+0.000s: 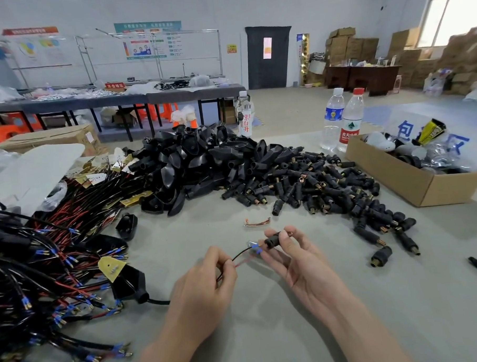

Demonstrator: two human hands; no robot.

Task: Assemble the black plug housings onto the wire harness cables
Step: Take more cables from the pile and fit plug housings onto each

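Plug (274, 238), small, rigid, probably light: right hand (298, 265) is gripping its barrel in curled fingers (289, 243) above the counter (360, 298), while left hand (206, 286) is pinching the thin, floppy wires (242, 256) near the blue terminals (256, 248), likely the steadiest hold.

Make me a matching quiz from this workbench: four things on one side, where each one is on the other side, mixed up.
1. black plug
2. red and black wires
3. copper strip
4. pair of water bottles

A. standing by the cardboard box
B. pinched in the left hand
C. held in the right hand
D. lying loose on the table

Pairs: 1-C, 2-B, 3-D, 4-A
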